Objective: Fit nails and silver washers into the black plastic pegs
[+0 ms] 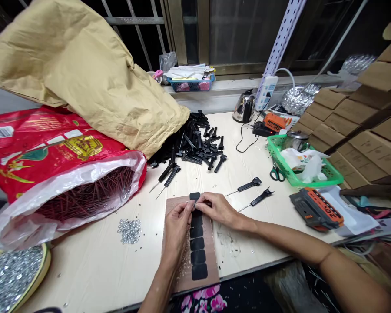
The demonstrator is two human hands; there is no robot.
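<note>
My left hand (179,219) and my right hand (220,211) meet over the far half of a brown board (212,256), fingertips pinched close together. Whatever lies between the fingers is too small and covered to name. A column of black rounded squares (198,257) runs down the board beneath my hands; some are partly hidden by the fingers. Just right of my right hand lie two black plastic pieces with thin metal rods, one farther back (249,184) and one nearer (261,198). Left of the board is a small heap of shiny round bits (129,231).
A red bag (52,148) of thin dark-red rods lies open at left, beside a tan sack (84,74) and a heap of black plastic parts (198,145). A bowl of shiny bits (16,269) sits front left. Scissors (276,173), a green basket (334,177), a battery pack (316,208) and stacked boxes (374,148) stand right.
</note>
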